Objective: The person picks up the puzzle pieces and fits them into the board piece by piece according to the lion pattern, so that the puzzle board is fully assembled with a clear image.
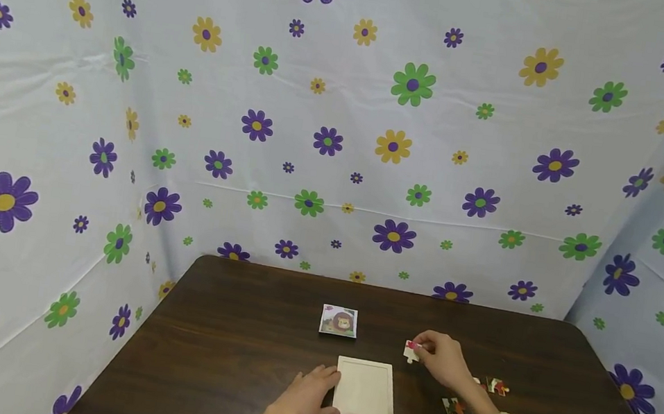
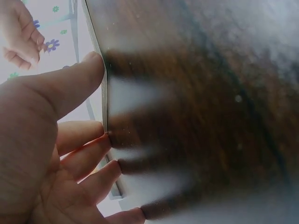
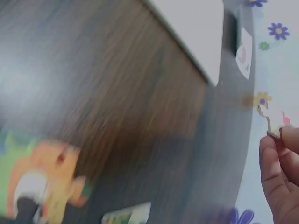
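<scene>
A pale square puzzle frame (image 1: 364,391) with a raised rim lies bare on the dark table. My left hand (image 1: 305,397) rests at its left side, fingers and thumb touching the edge; in the left wrist view the fingers (image 2: 100,179) are spread and fairly straight along that edge. My right hand (image 1: 443,359) pinches a white puzzle piece (image 1: 411,352) with a pink patch between thumb and fingertips, above the table to the right of the frame. In the right wrist view the same puzzle piece (image 3: 275,120) shows at the fingertips.
A lion picture card (image 1: 338,321) stands behind the frame. Several loose puzzle pieces (image 1: 453,408) lie on the table (image 1: 239,335) around and under the right forearm, one an orange piece (image 3: 44,177) close to the right wrist camera. A flowered cloth (image 1: 335,186) surrounds the table.
</scene>
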`<state>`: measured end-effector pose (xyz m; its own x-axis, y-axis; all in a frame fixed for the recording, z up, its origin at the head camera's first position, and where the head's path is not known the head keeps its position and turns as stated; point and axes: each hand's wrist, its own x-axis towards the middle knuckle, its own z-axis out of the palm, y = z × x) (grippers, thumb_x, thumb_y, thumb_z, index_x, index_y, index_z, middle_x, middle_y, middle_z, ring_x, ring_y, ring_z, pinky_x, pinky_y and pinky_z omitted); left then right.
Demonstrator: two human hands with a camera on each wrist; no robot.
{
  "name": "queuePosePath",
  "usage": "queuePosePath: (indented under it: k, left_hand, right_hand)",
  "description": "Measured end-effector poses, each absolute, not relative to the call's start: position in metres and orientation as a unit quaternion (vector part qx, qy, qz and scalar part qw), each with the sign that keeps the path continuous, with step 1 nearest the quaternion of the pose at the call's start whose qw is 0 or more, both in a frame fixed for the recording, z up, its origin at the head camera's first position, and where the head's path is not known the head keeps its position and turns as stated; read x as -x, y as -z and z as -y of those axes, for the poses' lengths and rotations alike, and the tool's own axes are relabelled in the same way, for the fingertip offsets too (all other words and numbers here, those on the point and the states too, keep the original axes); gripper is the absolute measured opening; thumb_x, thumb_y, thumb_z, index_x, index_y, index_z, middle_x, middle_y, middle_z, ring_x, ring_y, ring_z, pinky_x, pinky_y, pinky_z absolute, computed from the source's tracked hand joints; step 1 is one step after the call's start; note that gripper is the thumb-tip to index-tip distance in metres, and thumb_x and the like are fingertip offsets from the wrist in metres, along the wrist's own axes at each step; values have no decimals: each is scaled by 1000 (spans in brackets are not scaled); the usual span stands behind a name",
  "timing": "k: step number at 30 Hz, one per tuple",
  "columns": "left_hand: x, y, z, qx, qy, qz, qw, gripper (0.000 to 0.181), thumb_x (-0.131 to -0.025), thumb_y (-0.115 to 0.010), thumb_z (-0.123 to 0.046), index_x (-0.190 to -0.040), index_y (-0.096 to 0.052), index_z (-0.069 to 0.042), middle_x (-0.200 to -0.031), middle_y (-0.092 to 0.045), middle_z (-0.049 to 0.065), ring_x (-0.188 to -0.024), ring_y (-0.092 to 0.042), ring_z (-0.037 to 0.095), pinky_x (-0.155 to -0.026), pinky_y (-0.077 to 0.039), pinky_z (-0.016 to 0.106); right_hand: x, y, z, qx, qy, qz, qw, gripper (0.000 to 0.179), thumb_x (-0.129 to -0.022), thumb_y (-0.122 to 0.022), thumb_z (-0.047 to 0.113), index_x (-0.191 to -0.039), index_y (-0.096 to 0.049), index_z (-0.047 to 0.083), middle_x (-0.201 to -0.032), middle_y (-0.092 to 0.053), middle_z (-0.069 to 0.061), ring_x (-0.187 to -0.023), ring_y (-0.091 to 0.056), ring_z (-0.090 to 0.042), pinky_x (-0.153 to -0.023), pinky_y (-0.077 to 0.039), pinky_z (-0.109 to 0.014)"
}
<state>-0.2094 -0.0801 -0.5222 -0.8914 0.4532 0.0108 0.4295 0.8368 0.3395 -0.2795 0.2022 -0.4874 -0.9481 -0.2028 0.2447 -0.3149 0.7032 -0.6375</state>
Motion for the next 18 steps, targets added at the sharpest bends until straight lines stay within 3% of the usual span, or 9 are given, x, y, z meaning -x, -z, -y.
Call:
queuePosePath:
  k: [8, 13, 18]
  left_hand:
    - [209, 520, 80, -228, -175, -957, 41, 57, -81, -75, -37, -128, -57, -9, -137, -54, 8, -126, -49, 33, -90, -41, 63]
    - [210, 521, 79, -229, -175, -957, 40, 56, -80, -76, -37, -125, -58, -9, -135, -55, 8, -125, -50, 33, -89, -42, 63]
    - [210, 520, 79, -227, -176, -957, 40, 56, -79, -77, -36, -125, -59, -9, -135, -55, 8, -124, -50, 34, -88, -42, 63]
  right_hand:
    - [282, 484, -175, -128, -425, 894, 65, 5, -86, -66, -2, -90, -67, 0, -69, -65, -4, -53, -59, -12, -50, -49, -23]
    - [281, 489, -157, -115, -489, 864, 30, 6, -86, -64, -5, -92, -65, -4, -70, -66, -8, -54, -65, -20, -50, -53, -27]
    - [278, 498, -138, -128, -507, 852, -3, 7, -86, -64, -4, -93, -65, -3, -69, -64, -6, -54, -64, -19, -51, -54, -29]
